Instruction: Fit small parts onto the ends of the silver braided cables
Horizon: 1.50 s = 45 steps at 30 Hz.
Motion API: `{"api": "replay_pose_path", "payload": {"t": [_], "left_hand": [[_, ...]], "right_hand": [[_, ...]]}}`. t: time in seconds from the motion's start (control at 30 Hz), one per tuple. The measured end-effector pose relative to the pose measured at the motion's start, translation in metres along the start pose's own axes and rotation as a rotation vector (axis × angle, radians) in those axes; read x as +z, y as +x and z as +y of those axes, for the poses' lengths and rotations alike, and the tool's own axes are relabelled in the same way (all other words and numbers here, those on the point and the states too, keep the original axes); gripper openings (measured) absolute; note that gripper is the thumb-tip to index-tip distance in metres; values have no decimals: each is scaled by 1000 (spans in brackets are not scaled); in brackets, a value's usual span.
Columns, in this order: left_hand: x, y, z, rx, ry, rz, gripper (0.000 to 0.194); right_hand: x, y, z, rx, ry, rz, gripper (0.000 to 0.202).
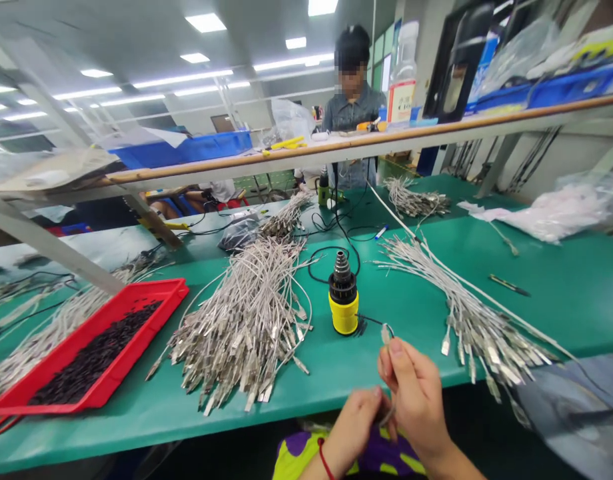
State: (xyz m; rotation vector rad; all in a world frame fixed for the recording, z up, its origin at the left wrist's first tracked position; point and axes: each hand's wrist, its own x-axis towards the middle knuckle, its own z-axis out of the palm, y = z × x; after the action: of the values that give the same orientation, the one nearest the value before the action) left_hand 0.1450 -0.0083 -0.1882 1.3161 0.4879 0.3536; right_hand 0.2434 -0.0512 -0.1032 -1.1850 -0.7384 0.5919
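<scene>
Just over the table's front edge, my right hand (411, 387) pinches a short grey cable (385, 335) between thumb and fingers, its connector end sticking up. My left hand (359, 417), with a red string round the wrist, is closed on the lower part of the same cable, close below the right hand; its fingertips are partly hidden. A yellow and black hot air gun (344, 310) stands nozzle up beyond my hands. Left of it lies a large pile of grey USB cables (246, 313), their metal plugs toward me. Another bunch of cables (461, 300) fans out on the right.
A red tray (179, 288) of small black pieces stands at the left. A shelf (286, 159) crosses above the green table (296, 427), bearing blue trays and a bottle (402, 77). A pen (509, 285) and plastic bag (561, 210) lie right. A person (354, 100) stands beyond.
</scene>
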Motion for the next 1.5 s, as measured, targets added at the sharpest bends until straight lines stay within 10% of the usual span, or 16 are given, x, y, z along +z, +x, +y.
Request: {"api": "replay_pose_path", "payload": {"t": [0.13, 0.4, 1.5], "left_hand": [[-10, 6, -35, -93, 149, -307, 103], [-23, 7, -52, -148, 364, -136, 105], [-30, 15, -49, -123, 156, -220, 101]], "right_hand": [[5, 56, -29, 5, 90, 10, 44], [36, 122, -52, 54, 118, 3, 49], [65, 138, -25, 59, 51, 36, 52]]}}
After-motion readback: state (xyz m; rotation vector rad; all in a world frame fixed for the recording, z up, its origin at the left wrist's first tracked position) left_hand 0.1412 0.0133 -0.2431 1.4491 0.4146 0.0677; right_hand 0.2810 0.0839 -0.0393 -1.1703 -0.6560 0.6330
